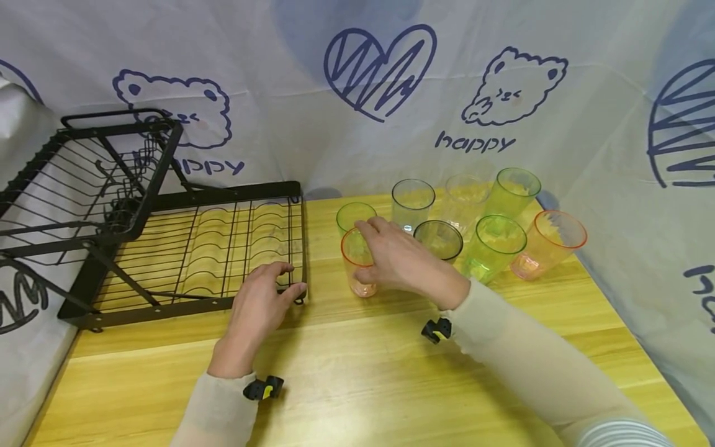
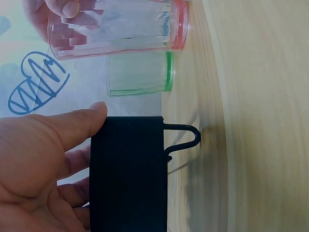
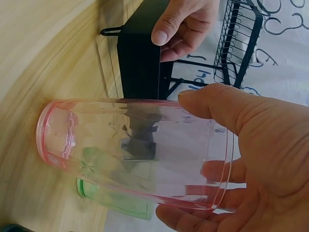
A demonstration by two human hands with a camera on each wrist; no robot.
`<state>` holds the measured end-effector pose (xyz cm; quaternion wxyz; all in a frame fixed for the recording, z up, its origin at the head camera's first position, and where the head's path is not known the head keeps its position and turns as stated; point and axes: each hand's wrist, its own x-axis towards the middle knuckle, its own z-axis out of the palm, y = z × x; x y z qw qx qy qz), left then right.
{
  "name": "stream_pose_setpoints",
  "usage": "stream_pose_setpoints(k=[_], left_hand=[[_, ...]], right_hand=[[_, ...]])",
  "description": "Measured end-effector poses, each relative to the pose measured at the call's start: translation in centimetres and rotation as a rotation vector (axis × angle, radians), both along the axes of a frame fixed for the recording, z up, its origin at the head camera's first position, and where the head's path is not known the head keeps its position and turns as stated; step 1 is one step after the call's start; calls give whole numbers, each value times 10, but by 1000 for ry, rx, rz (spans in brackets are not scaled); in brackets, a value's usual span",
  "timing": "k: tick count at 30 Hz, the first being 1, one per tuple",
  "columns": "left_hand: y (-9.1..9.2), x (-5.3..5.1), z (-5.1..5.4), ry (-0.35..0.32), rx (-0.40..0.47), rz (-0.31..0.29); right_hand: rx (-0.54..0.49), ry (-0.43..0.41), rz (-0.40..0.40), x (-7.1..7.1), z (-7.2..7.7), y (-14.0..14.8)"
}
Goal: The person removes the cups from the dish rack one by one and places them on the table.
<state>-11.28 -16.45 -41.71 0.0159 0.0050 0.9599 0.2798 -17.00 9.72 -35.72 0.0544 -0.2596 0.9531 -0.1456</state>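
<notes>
My right hand (image 1: 399, 254) holds a clear plastic cup with a red-orange rim (image 1: 358, 285) near its top. In the right wrist view the thumb is on one side of that pinkish cup (image 3: 145, 150) and the fingers on the other. Whether its base touches the table cannot be told. Just behind it stands a green-rimmed cup (image 1: 347, 218). My left hand (image 1: 259, 304) is at the front right corner of a black dish rack (image 1: 190, 309). Its thumb rests at the edge of the black panel (image 2: 128, 179), with the fingers curled behind, their tips hidden.
Right of the held cup stand a blue-grey cup (image 1: 412, 202), a dark-rimmed cup (image 1: 441, 242), a colourless cup (image 1: 465, 202), two green cups (image 1: 494, 248) and an orange cup (image 1: 550, 245). The rack's raised upper tier (image 1: 134, 208) leans left. A printed cloth (image 1: 301, 93) hangs behind the wooden table (image 1: 357, 385).
</notes>
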Motion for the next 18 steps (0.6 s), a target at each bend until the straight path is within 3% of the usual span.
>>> stream_pose_setpoints(k=[14,18], left_hand=[[-2,-1,-2,9,2,2],[-1,1,-4,84,17,-11]], right_hand=[[-31,25,11,2,-4,1],[-118,118,22,9,-9,4]])
